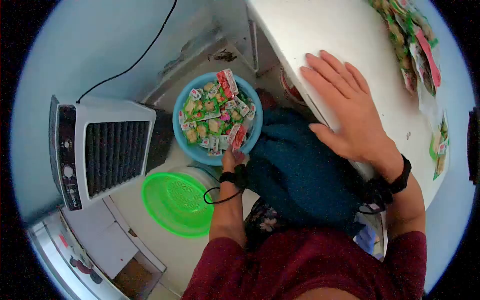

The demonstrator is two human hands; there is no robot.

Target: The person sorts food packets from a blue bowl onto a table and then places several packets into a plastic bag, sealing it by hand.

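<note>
While my right hand [345, 110] lies spread on the worktop [320, 35], my left hand [231, 159] grips the rim of the blue basin [179, 127], snack packets [215, 115] heaped inside, green colander [175, 200] empty.

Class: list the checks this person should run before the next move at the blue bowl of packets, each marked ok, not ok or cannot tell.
1. Left hand at the blue bowl rim: ok.
2. Left fingers' grip: cannot tell, hidden among packets.
3. Packets inside the bowl: ok, heaped high.
4. Right hand flat and open on white table: ok.
5. Green basket beside the bowl: ok.
</note>
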